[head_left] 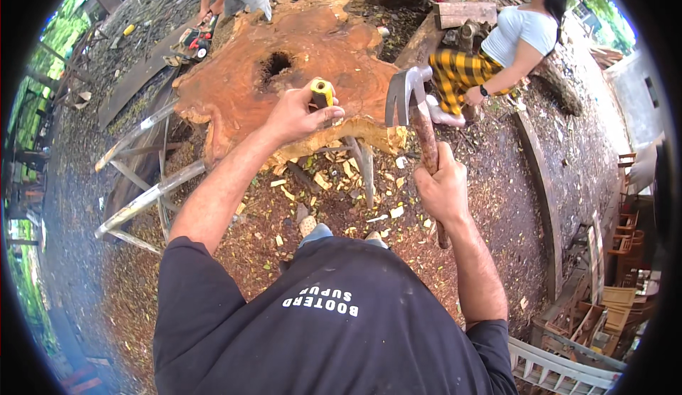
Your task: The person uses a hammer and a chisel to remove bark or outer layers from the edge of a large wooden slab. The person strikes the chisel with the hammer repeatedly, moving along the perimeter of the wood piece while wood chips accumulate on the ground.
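Note:
My left hand (297, 116) is closed around the yellow-and-black handle of a chisel (322, 92), seen almost end-on over the near edge of a thick wood slab (327, 47). The chisel's blade is hidden below the hand. In my right hand (444, 187) is a claw hammer (425, 128), gripped by its worn wooden handle. Its metal head is raised to the right of the chisel, apart from it. The slab has a reddish-brown top, an irregular outline and a dark hole near its middle. Its near side is pale and rough-cut.
A pale wooden frame (153, 195) juts out left of the slab. Wood chips (323, 180) litter the ground before me. One person with a red-and-black tool (196, 40) works at the far left; another person (497, 47) sits at the right. A long plank (541, 196) lies right.

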Tool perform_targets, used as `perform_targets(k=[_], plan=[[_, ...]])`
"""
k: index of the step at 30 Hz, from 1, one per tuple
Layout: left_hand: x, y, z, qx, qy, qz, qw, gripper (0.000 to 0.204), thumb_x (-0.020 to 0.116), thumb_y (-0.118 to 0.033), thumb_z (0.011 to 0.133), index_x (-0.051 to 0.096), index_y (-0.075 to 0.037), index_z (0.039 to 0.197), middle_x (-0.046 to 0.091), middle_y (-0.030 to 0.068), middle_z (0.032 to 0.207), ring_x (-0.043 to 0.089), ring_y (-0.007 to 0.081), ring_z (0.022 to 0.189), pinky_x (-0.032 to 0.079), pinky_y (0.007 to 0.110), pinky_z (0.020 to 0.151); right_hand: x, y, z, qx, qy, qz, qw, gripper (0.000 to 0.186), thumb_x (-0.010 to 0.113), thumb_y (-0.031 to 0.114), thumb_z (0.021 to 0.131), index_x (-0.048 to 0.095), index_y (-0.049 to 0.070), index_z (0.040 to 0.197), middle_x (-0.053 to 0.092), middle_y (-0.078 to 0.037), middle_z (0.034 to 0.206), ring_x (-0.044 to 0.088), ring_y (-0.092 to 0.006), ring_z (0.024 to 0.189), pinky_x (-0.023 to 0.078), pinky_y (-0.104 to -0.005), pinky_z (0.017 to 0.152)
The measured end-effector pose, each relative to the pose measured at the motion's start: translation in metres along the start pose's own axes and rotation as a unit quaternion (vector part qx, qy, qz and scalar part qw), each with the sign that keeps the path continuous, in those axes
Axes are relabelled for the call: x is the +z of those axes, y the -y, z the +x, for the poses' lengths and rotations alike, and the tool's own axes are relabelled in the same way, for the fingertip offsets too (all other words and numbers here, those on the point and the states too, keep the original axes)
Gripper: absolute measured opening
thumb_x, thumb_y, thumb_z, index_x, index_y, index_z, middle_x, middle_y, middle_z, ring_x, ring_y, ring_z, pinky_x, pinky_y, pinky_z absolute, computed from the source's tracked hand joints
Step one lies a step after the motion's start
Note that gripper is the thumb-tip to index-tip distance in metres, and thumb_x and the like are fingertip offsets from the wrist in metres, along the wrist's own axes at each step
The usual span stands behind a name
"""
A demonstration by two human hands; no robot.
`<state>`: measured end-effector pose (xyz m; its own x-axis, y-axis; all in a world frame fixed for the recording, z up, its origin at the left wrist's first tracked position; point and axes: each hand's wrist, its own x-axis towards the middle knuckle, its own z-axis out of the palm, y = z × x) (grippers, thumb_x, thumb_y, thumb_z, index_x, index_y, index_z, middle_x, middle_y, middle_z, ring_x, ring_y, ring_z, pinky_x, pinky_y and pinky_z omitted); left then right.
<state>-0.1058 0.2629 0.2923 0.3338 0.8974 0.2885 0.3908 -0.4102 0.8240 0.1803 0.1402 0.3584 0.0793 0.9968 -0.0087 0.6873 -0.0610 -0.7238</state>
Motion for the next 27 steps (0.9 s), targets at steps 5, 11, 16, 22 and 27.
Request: perform_targets(k=[5,11,16,22,27], plan=[[0.004,-0.020,-0.002,-0.054,0.041,0.034,0.997,0.023,0.076,-0.021,0.087,0.064,-0.003,0.096,0.072,0.0031,0.088,0.067,0.0084,0.085,0.053,0.028,0.078,-0.015,0.035,0.007,-0.109,-0.035,-0.024,0.993,0.023,0.059,0.009,0.081,0.052,0.000,0.100,0.062,-0.021,0.066,0.065,-0.0393,0.062,0.051,-0.0452,0.059],[0.019,0.029,-0.001,0.000,0.009,-0.050,0.999,0.039,0.074,-0.042,0.087,0.064,-0.010,0.105,0.072,0.0104,0.083,0.072,0.0248,0.079,0.054,0.037,0.070,0.005,0.069,0.016,-0.201,-0.040,-0.083,0.975,0.020,0.060,0.008,0.082,0.051,-0.001,0.097,0.062,-0.019,0.064,0.065,-0.0376,0.059,0.052,-0.0452,0.055],[0.018,0.025,0.002,0.017,0.018,0.004,1.000,0.036,0.073,-0.043,0.087,0.071,-0.008,0.093,0.072,0.0097,0.079,0.071,0.0261,0.077,0.054,0.038,0.071,0.017,0.049,0.034,-0.209,0.047,-0.236,0.948,0.024,0.062,0.014,0.081,0.050,-0.001,0.095,0.064,-0.021,0.067,0.066,-0.0392,0.061,0.055,-0.0479,0.059],[0.008,-0.002,-0.004,-0.040,0.020,0.005,0.999,0.041,0.073,-0.047,0.086,0.065,-0.009,0.096,0.073,0.0088,0.083,0.071,0.0254,0.079,0.054,0.039,0.074,-0.010,0.090,0.021,-0.238,-0.101,-0.068,0.964,0.027,0.061,0.010,0.080,0.046,-0.001,0.099,0.062,-0.020,0.067,0.064,-0.0394,0.058,0.050,-0.0485,0.055],[0.019,0.020,0.000,-0.019,0.046,0.019,0.999,0.040,0.073,-0.047,0.086,0.065,-0.009,0.096,0.072,0.0081,0.081,0.071,0.0257,0.076,0.054,0.039,0.071,0.029,0.037,0.035,-0.206,0.041,-0.234,0.949,0.026,0.062,0.013,0.081,0.048,-0.002,0.096,0.062,-0.021,0.064,0.065,-0.0393,0.058,0.052,-0.0487,0.056]])
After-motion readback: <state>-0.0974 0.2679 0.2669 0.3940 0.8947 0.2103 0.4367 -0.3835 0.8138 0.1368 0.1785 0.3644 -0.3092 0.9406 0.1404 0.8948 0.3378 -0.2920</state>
